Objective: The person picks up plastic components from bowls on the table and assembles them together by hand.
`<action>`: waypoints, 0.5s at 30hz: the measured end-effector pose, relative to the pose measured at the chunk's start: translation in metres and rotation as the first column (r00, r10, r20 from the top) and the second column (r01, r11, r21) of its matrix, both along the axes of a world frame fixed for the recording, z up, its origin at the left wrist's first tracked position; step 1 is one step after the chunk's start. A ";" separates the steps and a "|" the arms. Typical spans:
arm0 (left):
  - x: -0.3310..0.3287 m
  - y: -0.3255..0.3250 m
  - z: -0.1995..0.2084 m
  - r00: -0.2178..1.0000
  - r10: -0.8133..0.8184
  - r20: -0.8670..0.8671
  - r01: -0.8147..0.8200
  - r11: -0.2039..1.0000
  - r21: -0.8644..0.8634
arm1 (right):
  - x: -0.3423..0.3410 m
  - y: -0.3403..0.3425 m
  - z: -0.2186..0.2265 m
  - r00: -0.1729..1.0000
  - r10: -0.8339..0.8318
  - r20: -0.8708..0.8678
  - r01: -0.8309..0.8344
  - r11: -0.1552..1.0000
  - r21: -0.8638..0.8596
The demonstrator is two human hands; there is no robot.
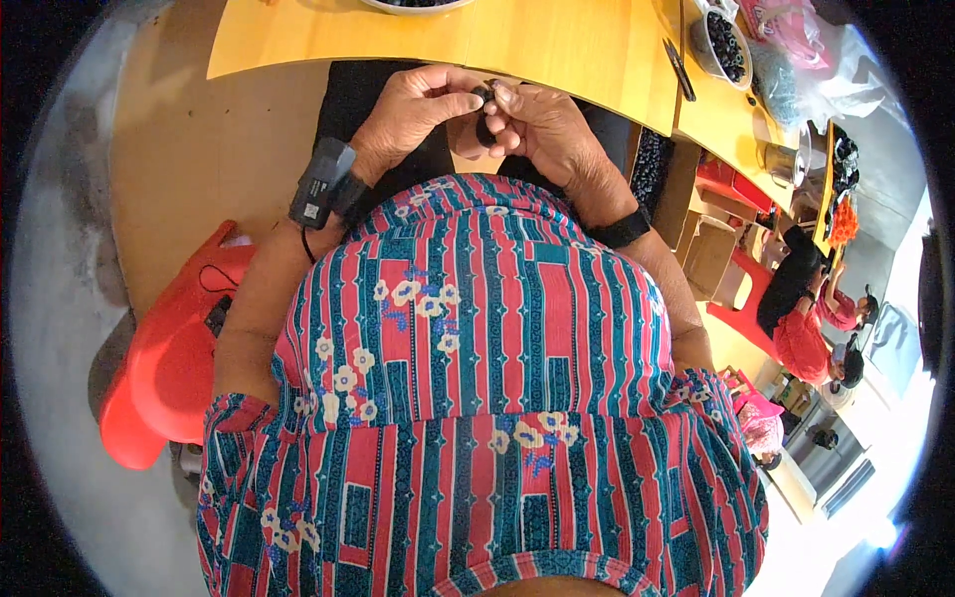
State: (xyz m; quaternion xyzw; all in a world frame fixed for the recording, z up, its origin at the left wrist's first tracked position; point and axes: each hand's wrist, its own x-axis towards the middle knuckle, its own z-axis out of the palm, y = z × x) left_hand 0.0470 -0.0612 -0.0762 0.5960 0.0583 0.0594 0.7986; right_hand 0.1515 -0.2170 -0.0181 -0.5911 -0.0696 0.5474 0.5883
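Observation:
Both hands meet just in front of the yellow table's near edge, above my lap. My left hand (423, 111) pinches a small black piece (483, 94) between thumb and forefinger. My right hand (549, 129) closes on the same piece from the other side, its thumb and forefinger touching it. The piece looks rounded, but it is too small and too covered by fingers to name its kind. A dark part also shows beside the curled fingers of the right hand; whether it belongs to the same piece I cannot tell.
On the yellow table (557, 45) stand a bowl (418, 8) of black pieces, a tub (708, 45) of black rings and a metal cup (784, 164). Black tweezers (679, 70) lie near plastic bags (796, 85). A red chair (179, 348) stands left; cardboard boxes (708, 249) and seated people are right.

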 end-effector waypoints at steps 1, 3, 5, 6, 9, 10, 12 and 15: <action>0.000 -0.001 -0.001 1.000 0.000 -0.001 0.000 1.000 -0.001 | 0.000 0.000 0.001 1.000 0.000 -0.001 0.000 1.000 -0.001; 0.002 -0.002 -0.003 1.000 0.013 0.021 -0.014 1.000 0.018 | -0.001 0.002 0.004 1.000 -0.023 0.005 0.023 1.000 -0.004; 0.001 -0.002 -0.004 1.000 0.012 0.016 -0.012 1.000 -0.007 | -0.001 0.001 -0.001 1.000 -0.013 0.003 0.013 1.000 0.019; 0.000 -0.002 -0.003 1.000 0.009 0.011 -0.009 0.999 -0.031 | -0.001 0.000 -0.004 1.000 -0.004 0.002 0.004 0.999 0.043; -0.001 -0.001 0.000 0.999 -0.009 -0.047 0.005 0.997 -0.081 | -0.002 -0.001 -0.011 0.999 -0.016 0.033 0.014 0.998 0.063; -0.001 -0.001 0.001 0.999 -0.009 -0.046 0.005 0.997 -0.081 | -0.003 -0.001 -0.012 0.999 -0.016 0.033 0.014 0.998 0.063; -0.002 0.000 0.001 0.997 -0.007 -0.080 0.001 0.998 -0.068 | -0.005 0.001 -0.012 0.998 -0.058 0.012 0.056 0.994 0.093; -0.003 -0.001 0.002 0.995 -0.052 -0.088 0.037 0.986 -0.160 | -0.011 0.006 -0.003 0.981 -0.186 0.051 0.178 0.974 0.139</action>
